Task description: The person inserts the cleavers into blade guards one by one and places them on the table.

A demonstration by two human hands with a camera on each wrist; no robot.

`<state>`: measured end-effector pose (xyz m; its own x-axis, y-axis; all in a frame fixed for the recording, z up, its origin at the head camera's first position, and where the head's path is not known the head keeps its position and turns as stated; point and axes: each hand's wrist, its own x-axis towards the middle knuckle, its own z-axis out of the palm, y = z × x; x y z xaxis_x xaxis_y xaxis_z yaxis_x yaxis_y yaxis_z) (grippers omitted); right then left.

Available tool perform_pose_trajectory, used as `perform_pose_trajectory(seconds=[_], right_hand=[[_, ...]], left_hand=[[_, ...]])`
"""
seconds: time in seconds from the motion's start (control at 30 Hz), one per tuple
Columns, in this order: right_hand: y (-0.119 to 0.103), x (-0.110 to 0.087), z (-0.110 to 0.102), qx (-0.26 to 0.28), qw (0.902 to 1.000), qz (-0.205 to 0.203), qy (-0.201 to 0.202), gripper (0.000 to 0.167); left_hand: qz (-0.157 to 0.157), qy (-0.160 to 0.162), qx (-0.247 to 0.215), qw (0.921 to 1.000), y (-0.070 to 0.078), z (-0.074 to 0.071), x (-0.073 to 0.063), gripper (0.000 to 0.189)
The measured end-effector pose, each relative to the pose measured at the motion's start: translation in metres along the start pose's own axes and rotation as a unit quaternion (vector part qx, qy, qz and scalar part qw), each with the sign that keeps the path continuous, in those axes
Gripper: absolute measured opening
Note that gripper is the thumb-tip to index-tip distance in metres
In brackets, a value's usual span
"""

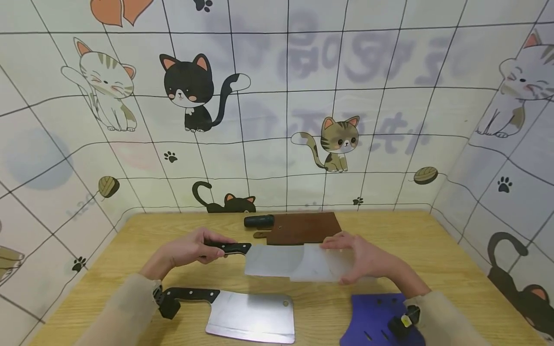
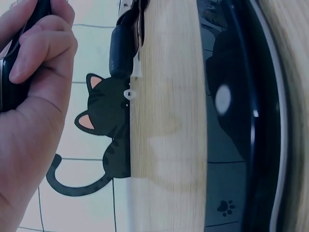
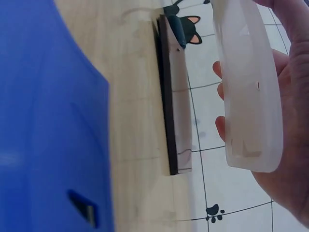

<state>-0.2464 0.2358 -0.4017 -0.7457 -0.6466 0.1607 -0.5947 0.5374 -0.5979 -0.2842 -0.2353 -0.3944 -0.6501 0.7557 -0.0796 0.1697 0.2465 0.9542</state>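
My left hand (image 1: 195, 247) grips the black riveted handle of a broad-bladed kitchen knife (image 1: 271, 260), held level above the table. Over the far part of its blade sits a translucent white plastic blade cover (image 1: 315, 264). My right hand (image 1: 363, 259) holds that cover at its outer end, thumb on the lower edge and fingers along the upper one. Seen from the right wrist, the cover (image 3: 251, 101) lies between thumb and fingers. In the left wrist view, the fingers of the left hand (image 2: 41, 92) are curled round the dark handle; the blade is out of that frame.
A larger cleaver (image 1: 253, 315) lies in front on the wooden table (image 1: 173, 221). At the front right is a blue slotted plastic piece (image 1: 372, 317). Behind the hands lie a brown cutting board (image 1: 305, 228) and a black cylindrical object (image 1: 258, 221), near the cat-patterned wall.
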Motion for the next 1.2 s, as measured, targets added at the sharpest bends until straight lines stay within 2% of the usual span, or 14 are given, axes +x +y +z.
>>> perform_pose_trajectory(seconds=[0.17, 0.3, 0.53, 0.67, 0.8, 1.0, 1.2], right_hand=[[0.002, 0.005, -0.003, 0.006, 0.9998, 0.017, -0.003, 0.079], [0.001, 0.006, -0.004, 0.003, 0.9998, 0.018, -0.007, 0.083], [-0.001, 0.008, -0.009, -0.002, 0.9999, 0.005, -0.012, 0.083], [0.001, 0.007, -0.012, -0.024, 0.9997, -0.001, -0.009, 0.091], [0.005, 0.003, -0.011, -0.042, 0.9991, 0.004, -0.003, 0.096], [0.006, -0.001, -0.006, -0.076, 0.9964, -0.008, 0.037, 0.091], [0.005, -0.003, -0.005, -0.101, 0.9937, -0.008, 0.048, 0.091]], left_hand=[[-0.004, 0.027, 0.008, 0.9996, 0.002, 0.005, 0.003, 0.039], [-0.003, 0.031, 0.003, 0.9995, 0.000, 0.005, 0.004, 0.039], [0.030, 0.029, 0.012, 0.9990, -0.001, -0.002, 0.002, 0.037], [0.041, 0.036, 0.008, 0.9985, 0.001, -0.004, 0.000, 0.038], [0.033, 0.045, 0.009, 0.9984, 0.001, -0.005, -0.002, 0.039], [0.006, 0.062, 0.040, 0.9972, 0.000, -0.002, 0.000, 0.040], [-0.007, 0.058, 0.034, 0.9977, -0.002, 0.001, 0.003, 0.041]])
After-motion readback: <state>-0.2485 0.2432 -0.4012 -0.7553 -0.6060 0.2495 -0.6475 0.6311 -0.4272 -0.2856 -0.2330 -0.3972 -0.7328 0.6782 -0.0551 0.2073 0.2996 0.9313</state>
